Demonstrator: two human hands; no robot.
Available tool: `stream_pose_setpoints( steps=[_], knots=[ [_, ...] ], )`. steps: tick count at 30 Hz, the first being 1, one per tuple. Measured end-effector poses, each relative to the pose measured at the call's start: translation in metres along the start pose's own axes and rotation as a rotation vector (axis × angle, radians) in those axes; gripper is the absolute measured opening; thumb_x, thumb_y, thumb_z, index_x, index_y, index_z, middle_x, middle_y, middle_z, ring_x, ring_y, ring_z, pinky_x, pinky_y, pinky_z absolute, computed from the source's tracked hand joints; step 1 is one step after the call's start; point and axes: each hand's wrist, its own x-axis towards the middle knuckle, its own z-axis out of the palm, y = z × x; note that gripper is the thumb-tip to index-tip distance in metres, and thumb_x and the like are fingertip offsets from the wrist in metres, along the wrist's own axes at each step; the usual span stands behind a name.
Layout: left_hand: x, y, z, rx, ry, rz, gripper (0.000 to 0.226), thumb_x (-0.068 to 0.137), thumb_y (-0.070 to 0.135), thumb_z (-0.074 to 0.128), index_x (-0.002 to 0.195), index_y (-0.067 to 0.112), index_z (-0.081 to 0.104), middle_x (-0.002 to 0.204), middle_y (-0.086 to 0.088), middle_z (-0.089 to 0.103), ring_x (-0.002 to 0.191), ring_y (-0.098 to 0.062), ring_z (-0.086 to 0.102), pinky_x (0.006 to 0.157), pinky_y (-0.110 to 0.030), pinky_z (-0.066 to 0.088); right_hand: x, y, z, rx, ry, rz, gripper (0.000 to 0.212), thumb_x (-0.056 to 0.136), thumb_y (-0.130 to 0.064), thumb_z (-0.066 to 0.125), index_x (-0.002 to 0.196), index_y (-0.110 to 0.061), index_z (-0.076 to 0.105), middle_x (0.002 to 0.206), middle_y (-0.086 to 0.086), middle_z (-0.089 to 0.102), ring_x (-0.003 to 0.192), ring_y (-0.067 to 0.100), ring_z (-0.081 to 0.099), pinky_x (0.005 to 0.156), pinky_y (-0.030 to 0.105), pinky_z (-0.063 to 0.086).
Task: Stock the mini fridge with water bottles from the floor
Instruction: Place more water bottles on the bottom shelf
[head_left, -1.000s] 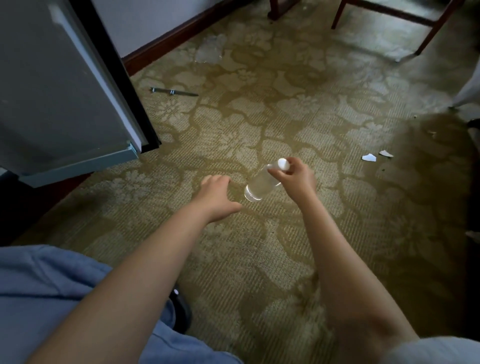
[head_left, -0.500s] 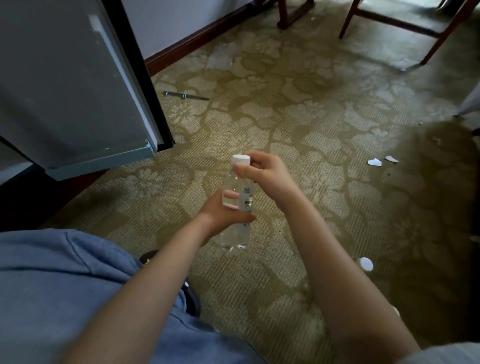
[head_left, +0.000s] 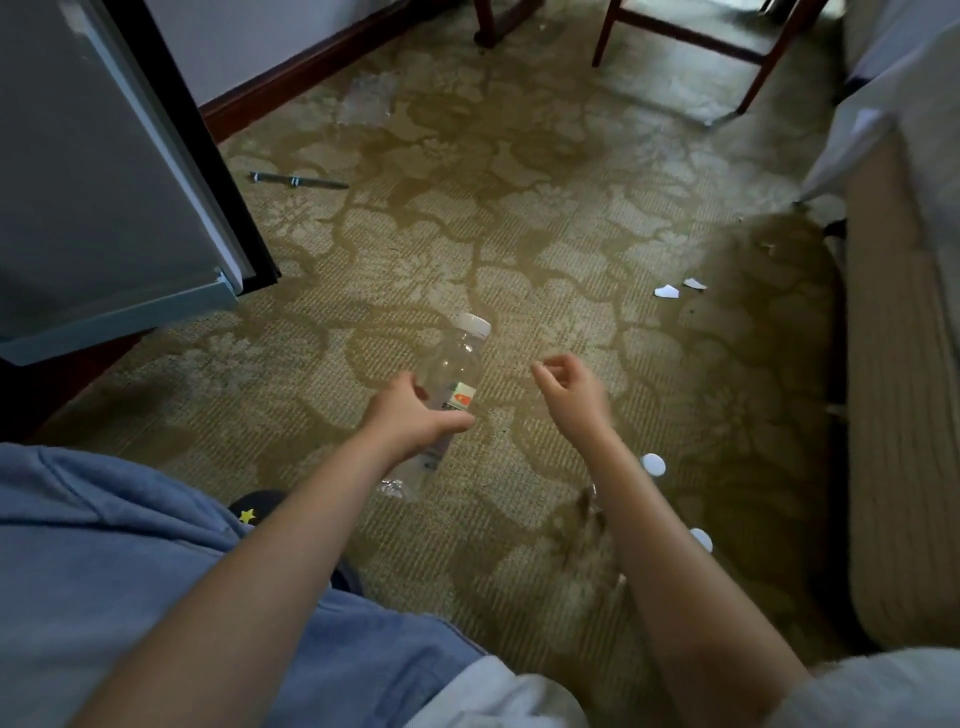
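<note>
Centre frame: left hand (head_left: 410, 421) grasping the water bottle (head_left: 451, 382), cap up; right hand (head_left: 569, 387) released, empty; next, presumably, carry toward fridge door (head_left: 104, 182), upper left.

Water bottle (head_left: 453, 379) in left hand (head_left: 410, 421), right hand (head_left: 571, 387) loosely curled beside

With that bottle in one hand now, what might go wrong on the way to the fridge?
1. The left hand alone grips the clear plastic water bottle at mid-body, tilted; it may slip.
2. The grey fridge door stands open close by; the bottle could knock its lower corner.
3. White-capped bottles beside the right forearm could get toppled.
</note>
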Motion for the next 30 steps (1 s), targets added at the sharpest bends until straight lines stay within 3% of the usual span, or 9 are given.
stream_pose_setpoints(
  steps=[3,4,7,10,13,17,22,28,30],
  knots=[
    [-0.006,0.001,0.003,0.067,-0.038,0.013,0.078,0.067,0.038,0.081,0.130,0.011,0.043,0.122,-0.006,0.053,0.108,-0.024,0.052,0.090,-0.037,0.046,-0.003,0.059,-0.023,-0.262,0.133,0.188,0.042,0.094,-0.033,0.054,0.131,-0.013,0.053,0.127,0.008,0.058,0.089,0.019,0.061,0.073,0.030,0.049],
    [-0.007,0.002,0.004,0.083,-0.046,0.019,0.080,0.067,0.039,0.082,0.130,0.011,0.043,0.123,-0.006,0.053,0.109,-0.025,0.052,0.092,-0.038,0.047,-0.006,0.074,-0.028,-0.306,0.176,0.252,0.045,0.094,-0.032,0.054,0.135,-0.013,0.050,0.133,0.010,0.054,0.095,0.020,0.059,0.079,0.033,0.050],
    [-0.010,0.004,0.008,0.114,-0.054,0.029,0.079,0.066,0.039,0.082,0.129,0.012,0.043,0.123,-0.007,0.053,0.108,-0.024,0.053,0.093,-0.041,0.048,-0.016,0.106,-0.034,-0.396,0.214,0.345,0.062,0.094,-0.031,0.055,0.148,-0.012,0.030,0.153,0.008,0.031,0.140,0.025,0.029,0.112,0.046,0.032],
    [-0.012,0.007,0.012,0.160,-0.062,0.040,0.079,0.066,0.038,0.082,0.130,0.012,0.043,0.124,-0.007,0.053,0.110,-0.025,0.053,0.092,-0.041,0.049,-0.018,0.123,-0.031,-0.202,0.276,0.455,0.085,0.089,-0.026,0.065,0.152,-0.010,0.011,0.159,0.009,0.017,0.146,0.028,0.016,0.115,0.047,0.024],
    [-0.011,0.008,0.013,0.174,-0.070,0.045,0.077,0.065,0.037,0.083,0.128,0.012,0.044,0.121,-0.007,0.056,0.109,-0.025,0.055,0.092,-0.042,0.049,-0.016,0.129,-0.026,0.180,0.381,0.616,0.098,0.082,-0.019,0.074,0.152,-0.014,0.005,0.154,0.016,0.026,0.140,0.034,0.030,0.110,0.047,0.032],
    [-0.007,0.007,0.012,0.187,-0.060,0.020,0.080,0.064,0.040,0.083,0.128,0.012,0.044,0.120,-0.005,0.054,0.109,-0.025,0.055,0.093,-0.043,0.049,-0.013,0.142,-0.012,0.273,0.347,0.696,0.106,0.073,-0.019,0.082,0.151,-0.019,0.009,0.150,0.017,0.033,0.136,0.038,0.036,0.109,0.051,0.034],
    [-0.003,0.002,0.008,0.206,-0.034,-0.002,0.071,0.063,0.037,0.084,0.119,0.013,0.047,0.108,-0.003,0.055,0.097,-0.021,0.055,0.081,-0.035,0.048,-0.005,0.160,-0.004,0.326,0.368,0.711,0.081,0.073,-0.017,0.081,0.137,-0.017,0.033,0.140,0.015,0.045,0.128,0.036,0.045,0.106,0.050,0.039],
    [0.002,-0.006,0.003,0.205,0.012,-0.024,0.070,0.063,0.035,0.085,0.118,0.013,0.047,0.107,-0.003,0.055,0.101,-0.022,0.056,0.084,-0.035,0.047,0.017,0.161,-0.009,0.415,0.335,0.700,0.053,0.077,-0.006,0.075,0.118,-0.019,0.044,0.131,0.013,0.049,0.117,0.036,0.051,0.097,0.052,0.047],
    [0.003,-0.007,0.000,0.193,0.029,-0.025,0.070,0.063,0.035,0.085,0.118,0.013,0.048,0.108,-0.003,0.056,0.101,-0.022,0.056,0.084,-0.035,0.048,0.018,0.154,-0.009,0.346,0.291,0.667,0.054,0.077,-0.010,0.076,0.121,-0.019,0.046,0.125,0.008,0.053,0.112,0.031,0.053,0.093,0.042,0.047]
  ],
)
